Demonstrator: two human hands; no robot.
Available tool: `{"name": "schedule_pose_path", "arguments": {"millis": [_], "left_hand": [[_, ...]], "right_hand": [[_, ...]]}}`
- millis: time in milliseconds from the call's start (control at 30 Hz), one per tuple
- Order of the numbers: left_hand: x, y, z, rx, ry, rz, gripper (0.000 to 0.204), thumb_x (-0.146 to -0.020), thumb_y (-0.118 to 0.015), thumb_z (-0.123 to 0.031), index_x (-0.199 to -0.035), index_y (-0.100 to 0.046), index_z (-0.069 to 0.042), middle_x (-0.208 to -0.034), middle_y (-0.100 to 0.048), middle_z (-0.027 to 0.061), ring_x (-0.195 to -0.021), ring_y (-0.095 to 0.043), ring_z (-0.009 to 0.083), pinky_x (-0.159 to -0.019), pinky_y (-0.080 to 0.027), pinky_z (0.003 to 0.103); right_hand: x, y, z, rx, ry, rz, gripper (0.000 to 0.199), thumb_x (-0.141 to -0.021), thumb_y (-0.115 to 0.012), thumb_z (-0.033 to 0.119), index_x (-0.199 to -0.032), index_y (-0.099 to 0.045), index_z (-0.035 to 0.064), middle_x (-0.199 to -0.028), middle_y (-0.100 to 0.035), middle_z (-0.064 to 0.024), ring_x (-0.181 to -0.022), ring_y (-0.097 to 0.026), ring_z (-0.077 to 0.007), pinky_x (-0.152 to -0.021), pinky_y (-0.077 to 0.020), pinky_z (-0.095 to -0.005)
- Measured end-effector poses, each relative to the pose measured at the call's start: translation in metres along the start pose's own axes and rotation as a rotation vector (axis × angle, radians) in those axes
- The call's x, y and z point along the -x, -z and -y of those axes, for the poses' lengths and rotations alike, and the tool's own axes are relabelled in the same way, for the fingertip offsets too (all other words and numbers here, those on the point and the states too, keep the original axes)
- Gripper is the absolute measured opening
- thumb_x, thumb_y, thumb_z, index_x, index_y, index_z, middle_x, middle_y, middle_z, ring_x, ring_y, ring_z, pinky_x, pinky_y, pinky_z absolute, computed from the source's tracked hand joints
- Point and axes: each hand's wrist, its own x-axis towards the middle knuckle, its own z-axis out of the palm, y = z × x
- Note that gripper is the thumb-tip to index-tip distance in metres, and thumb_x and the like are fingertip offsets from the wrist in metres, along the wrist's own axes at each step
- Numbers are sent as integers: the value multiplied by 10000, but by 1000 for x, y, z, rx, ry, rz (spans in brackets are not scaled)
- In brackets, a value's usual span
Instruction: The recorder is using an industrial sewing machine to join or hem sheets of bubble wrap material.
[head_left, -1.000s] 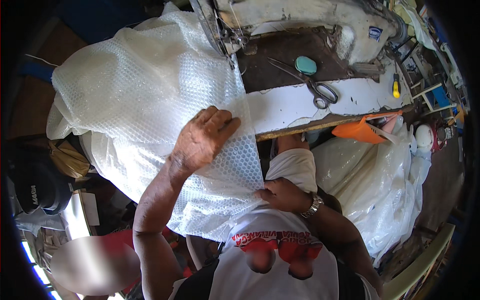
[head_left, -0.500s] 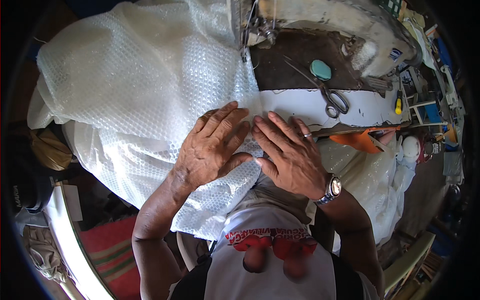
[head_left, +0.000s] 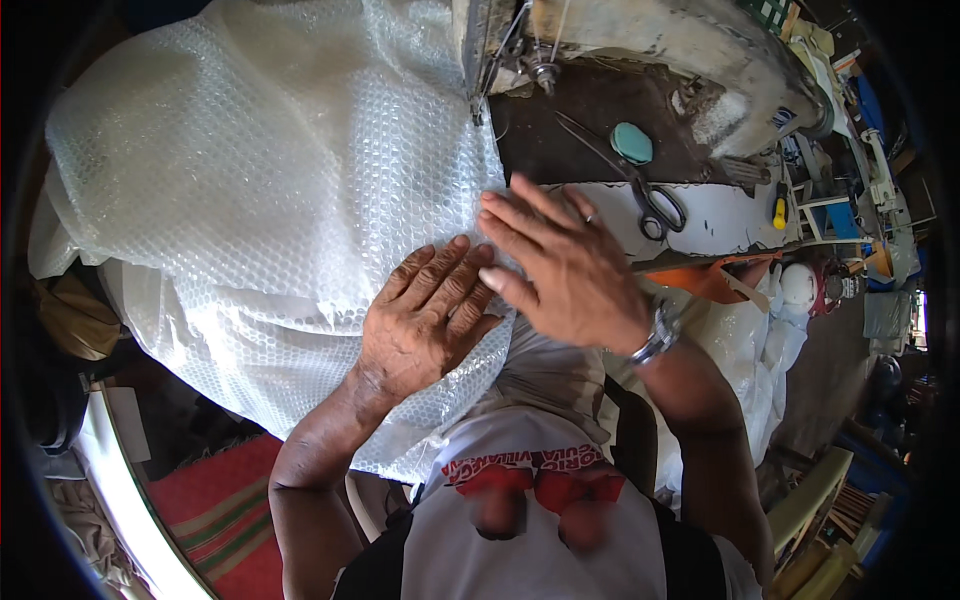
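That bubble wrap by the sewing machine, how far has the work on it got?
Done: the bubble wrap is spread over the table up to the sewing machine. In hand: the left hand presses flat on its near edge, and the right hand is open just above it. Left: the scissors lie untouched, and no stitched seam is visible from here.

Two hands (head_left: 430, 320), one scissors (head_left: 650, 200)

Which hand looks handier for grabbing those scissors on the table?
Probably the right hand: it hovers open nearest the scissors, while the left hand lies flat on the bubble wrap, farther away.
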Motion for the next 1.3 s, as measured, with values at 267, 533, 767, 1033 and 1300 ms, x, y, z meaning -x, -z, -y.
{"name": "schedule_pose_path", "arguments": {"millis": [267, 533, 767, 1033, 1300], "left_hand": [[-6, 2, -1, 12, -4, -45, 425, -860, -860, -327, -1219, -752, -126, -1341, -684, 65, -1313, -628, 289, -1092, -509, 492], [-1, -2, 1, 23, 6, -27, 379, -924, -795, -276, -1270, -724, -138, -1385, -655, 54, -1361, -594, 257, -1122, -493, 467], [-3, -2, -2, -12, 16, -107, 409, -902, -815, -299, -1273, -729, -149, -1355, -656, 39, -1296, -617, 247, -1100, -498, 456], [3, -4, -2, 34, -26, -69, 469, -826, -868, -312, -1237, -732, -133, -1314, -647, 48, -1227, -624, 277, -1054, -498, 488], [-1, -3, -3, -59, -41, -100, 433, -892, -818, -312, -1267, -736, -112, -1307, -667, 41, -1216, -634, 248, -1058, -493, 468]], "right_hand": [[-9, 12, 5, -6, -107, 157, 500, -1086, -499, 400, -1449, -630, 82, -1571, -561, -72, -1489, -469, -240, -1241, -277, -610], [-32, -18, -17, 86, -64, 124, 550, -1105, -477, 408, -1543, -534, 81, -1653, -474, -63, -1558, -384, -259, -1269, -241, -570], [-21, -7, -16, -157, -97, 41, 546, -1109, -430, 422, -1525, -554, 91, -1639, -488, -85, -1537, -420, -267, -1252, -262, -607], [30, -10, 20, 55, -44, 62, 511, -1079, -473, 325, -1522, -567, 87, -1675, -443, -43, -1588, -328, -236, -1302, -142, -565], [50, -14, 27, 42, -33, 23, 551, -1009, -555, 306, -1512, -578, 83, -1691, -407, -50, -1588, -312, -227, -1300, -160, -559]]}}
